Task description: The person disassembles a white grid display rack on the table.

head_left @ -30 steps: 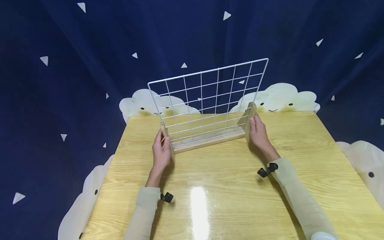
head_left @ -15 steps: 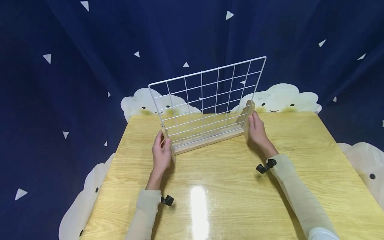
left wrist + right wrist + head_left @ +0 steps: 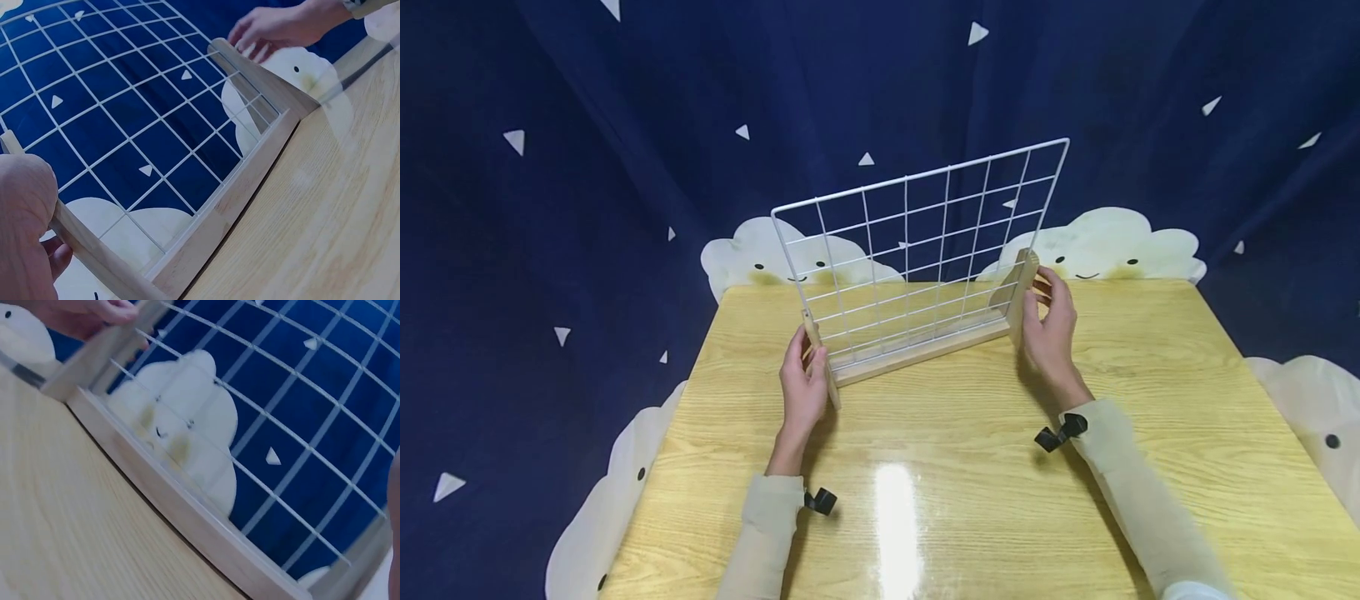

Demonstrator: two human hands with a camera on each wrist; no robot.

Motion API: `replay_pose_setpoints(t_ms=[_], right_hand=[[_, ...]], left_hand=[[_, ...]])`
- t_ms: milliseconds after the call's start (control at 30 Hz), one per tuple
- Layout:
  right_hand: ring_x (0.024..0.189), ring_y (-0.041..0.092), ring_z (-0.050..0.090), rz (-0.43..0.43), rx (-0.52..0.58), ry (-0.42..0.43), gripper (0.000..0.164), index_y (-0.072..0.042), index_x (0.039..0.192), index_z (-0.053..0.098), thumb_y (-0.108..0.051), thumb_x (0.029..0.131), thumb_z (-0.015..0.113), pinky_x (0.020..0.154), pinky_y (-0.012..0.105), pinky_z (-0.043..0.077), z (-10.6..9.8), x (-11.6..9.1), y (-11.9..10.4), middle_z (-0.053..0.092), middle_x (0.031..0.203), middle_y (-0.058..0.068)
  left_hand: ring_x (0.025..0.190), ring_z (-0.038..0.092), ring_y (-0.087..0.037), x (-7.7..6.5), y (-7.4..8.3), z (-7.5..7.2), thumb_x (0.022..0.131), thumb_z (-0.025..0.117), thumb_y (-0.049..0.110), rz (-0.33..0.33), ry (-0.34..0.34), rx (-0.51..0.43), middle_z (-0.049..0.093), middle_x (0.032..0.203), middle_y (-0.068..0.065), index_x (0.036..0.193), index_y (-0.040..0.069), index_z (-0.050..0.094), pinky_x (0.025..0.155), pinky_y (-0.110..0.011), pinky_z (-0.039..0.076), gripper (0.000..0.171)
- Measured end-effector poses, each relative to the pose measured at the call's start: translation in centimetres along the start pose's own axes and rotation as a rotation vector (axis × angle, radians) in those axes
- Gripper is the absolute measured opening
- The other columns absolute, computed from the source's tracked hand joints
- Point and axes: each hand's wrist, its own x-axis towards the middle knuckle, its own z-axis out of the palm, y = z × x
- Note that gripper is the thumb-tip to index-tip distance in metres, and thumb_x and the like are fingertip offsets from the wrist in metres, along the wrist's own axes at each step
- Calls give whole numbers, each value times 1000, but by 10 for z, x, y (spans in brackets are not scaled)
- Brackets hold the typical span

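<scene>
A white wire grid (image 3: pixel 906 178) stands in a wooden frame, leaning back. Its wooden base bar (image 3: pixel 925 353) lies low across the front, slanting up to the right. My left hand (image 3: pixel 803 387) grips the left wooden side panel (image 3: pixel 832 390), thumb in front and fingers on the outer side. At the other end, my right hand (image 3: pixel 1051 333) is beside the right side panel (image 3: pixel 1019 302), its fingers loosely bent. In the left wrist view that right hand (image 3: pixel 284 28) shows relaxed fingers just off the panel's outer edge. The right wrist view shows the grid and base bar close up.
The rack is on a light wood table (image 3: pixel 970 467) with a bright reflection near the front. Behind it hangs a dark blue curtain (image 3: pixel 685 67) with white triangles and cloud shapes (image 3: pixel 1101 237). A black strap piece (image 3: pixel 1060 433) sticks out from the right cuff.
My right hand has loosened from the right side panel and shifted slightly outward, its fingers spreading. My left hand keeps its grip on the left panel, and the rack has barely moved.
</scene>
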Motion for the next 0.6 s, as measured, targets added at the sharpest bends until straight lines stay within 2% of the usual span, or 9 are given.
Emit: replay_pose_setpoints(t_ms=[67,133,200,267,300,400,467,600], right_hand=[[119,45,59,-84,18,91,40,9,135,58,12,95,58,98,51,52,5,-5,-19,58,133,30],[113,49,56,-154,43,143,39,17,128,58,20,90,57,94,50,52,10,-9,-39,55,125,36],[107,53,53,-182,74,147,38,22,123,56,26,85,54,91,45,52,15,-13,-57,52,118,41],[103,54,51,-182,107,112,41,23,123,54,26,83,52,88,35,51,19,-16,-68,50,114,42],[102,54,51,-173,124,80,43,22,125,52,25,82,51,88,34,52,22,-17,-71,49,114,42],[103,54,54,-118,140,-17,54,15,135,49,20,81,54,91,42,54,30,-21,-77,53,117,38],[107,53,57,-83,137,-74,59,10,141,47,17,83,56,93,51,54,35,-23,-80,56,121,36],[115,52,59,-55,122,-147,63,8,145,45,14,85,60,96,64,51,47,-24,-82,58,127,34]], left_hand=[[140,48,-47,0,0,-1,103,55,-9,-7,-3,3,49,147,-36,151,-13,41,116,-53,42,51],[141,48,-43,1,-11,-1,104,55,-6,-11,-6,7,49,149,-33,153,-10,40,117,-49,43,52],[142,48,-38,3,-22,-2,105,56,-3,-14,-6,15,50,150,-29,154,-7,40,117,-44,43,52],[142,49,-34,5,-32,-2,106,56,0,-14,-5,26,51,150,-25,155,-4,41,117,-40,44,52],[142,49,-33,6,-38,-2,106,56,2,-12,-4,31,51,150,-23,156,-2,41,116,-38,44,52],[141,50,-33,6,-39,-2,106,56,3,-2,-4,38,52,149,-23,156,-2,41,116,-37,44,51],[141,50,-35,7,-41,-2,106,56,2,10,-6,34,52,149,-24,155,-2,41,116,-39,45,52],[141,50,-37,6,-43,-2,106,57,3,21,-8,25,52,148,-25,155,-3,41,116,-39,45,52]])
